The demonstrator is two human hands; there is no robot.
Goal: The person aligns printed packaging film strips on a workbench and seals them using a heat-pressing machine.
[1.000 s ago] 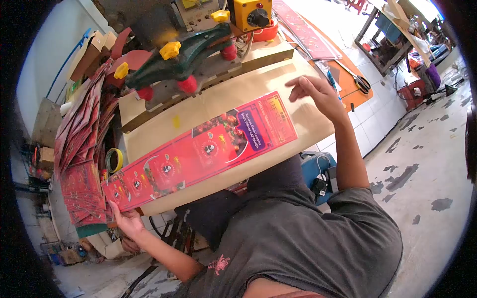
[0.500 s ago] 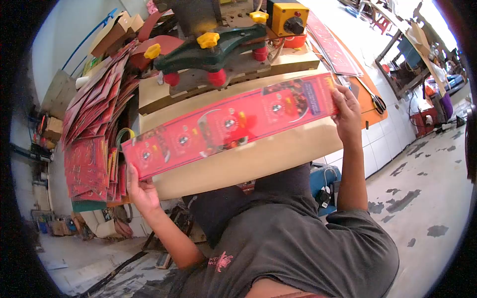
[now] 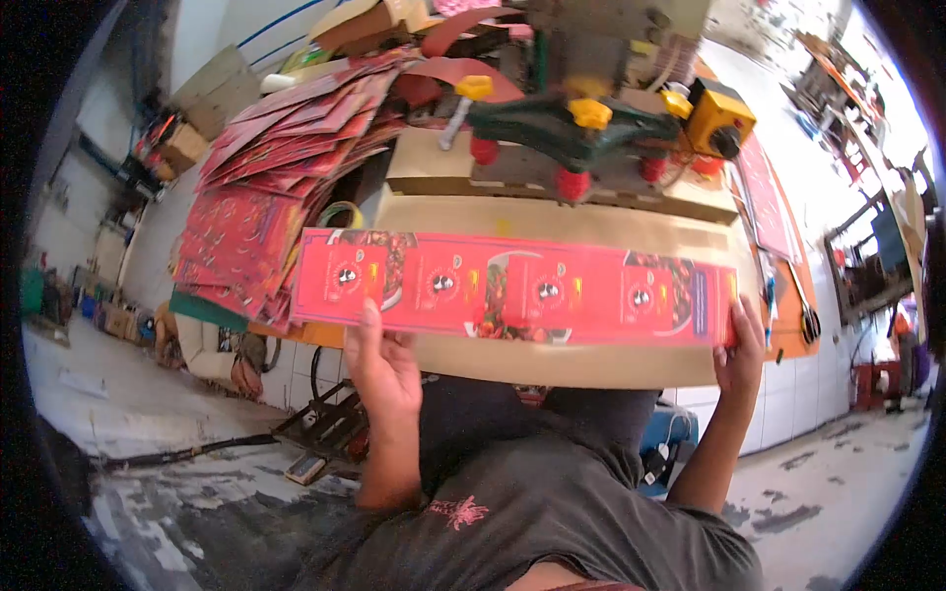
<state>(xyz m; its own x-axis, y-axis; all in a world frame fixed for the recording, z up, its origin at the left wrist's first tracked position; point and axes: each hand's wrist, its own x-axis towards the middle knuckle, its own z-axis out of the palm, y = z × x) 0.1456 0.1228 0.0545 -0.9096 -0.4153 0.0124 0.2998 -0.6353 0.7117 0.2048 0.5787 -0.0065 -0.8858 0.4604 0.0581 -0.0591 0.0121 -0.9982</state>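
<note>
Nearest to you is your dark grey shirt (image 3: 552, 483). Beyond it, your left hand (image 3: 386, 369) pinches the lower edge of a long red printed strip (image 3: 591, 291), thumb on top; your right hand (image 3: 741, 353) is clamped on its right end. The strip spans sideways over a tan board (image 3: 591, 366). Farther off, red printed sheets (image 3: 246, 231) are heaped left, scissors (image 3: 810, 323) lie right, and a dark green bracket (image 3: 537, 128) carries yellow knobs (image 3: 590, 114)
</note>
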